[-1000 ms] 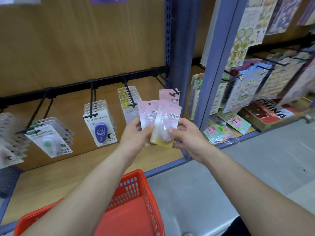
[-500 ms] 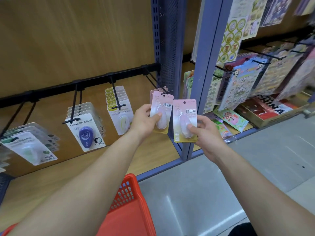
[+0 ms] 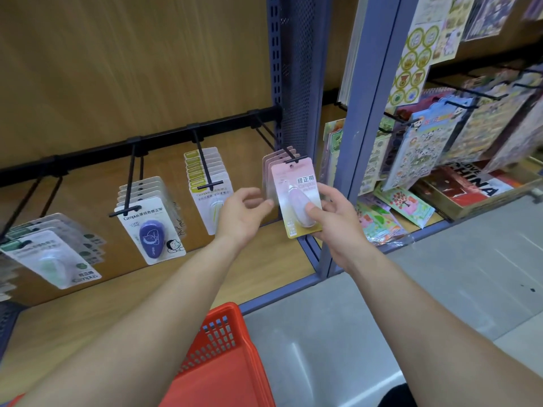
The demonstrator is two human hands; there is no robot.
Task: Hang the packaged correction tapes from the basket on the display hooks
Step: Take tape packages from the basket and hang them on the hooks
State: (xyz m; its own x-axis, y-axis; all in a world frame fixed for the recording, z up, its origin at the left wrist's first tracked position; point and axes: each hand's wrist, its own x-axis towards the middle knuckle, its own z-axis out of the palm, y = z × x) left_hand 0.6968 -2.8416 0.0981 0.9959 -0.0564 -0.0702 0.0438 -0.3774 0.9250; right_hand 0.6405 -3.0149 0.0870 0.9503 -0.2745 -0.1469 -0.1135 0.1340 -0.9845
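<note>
Since the red basket (image 3: 219, 324) sits nearest, low at six o'clock, it comes first. The slice of its mesh wall and floor in view shows no packs. The rest runs out of frame, so what is left inside cannot be told.

Beyond it, the left hand (image 3: 241, 215) hovers with fingers loosely curved. Its grip is apart, holding nothing I can make out, just beside the hung pink packs (image 3: 269, 163). The right hand (image 3: 338, 230) has its grip clamped on the pink correction tape pack (image 3: 296, 186), with the thumb (image 3: 313, 209) pressed on the blister.

The card's hang hole, at twelve o'clock on the card, meets the tip of the rightmost display hook (image 3: 273, 136). Whether the wire is through is too small to tell. To finish well, I judge the card should stay square to the wire and slide back toward eleven o'clock, while the free hand steadies the packs behind.

Farther toward nine o'clock hang yellow-green packs (image 3: 202, 171), a purple pack (image 3: 151, 230) and green packs (image 3: 50, 259). At three o'clock, a cardboard box (image 3: 505, 196) holds flat printed goods, one lettered CHINA.
</note>
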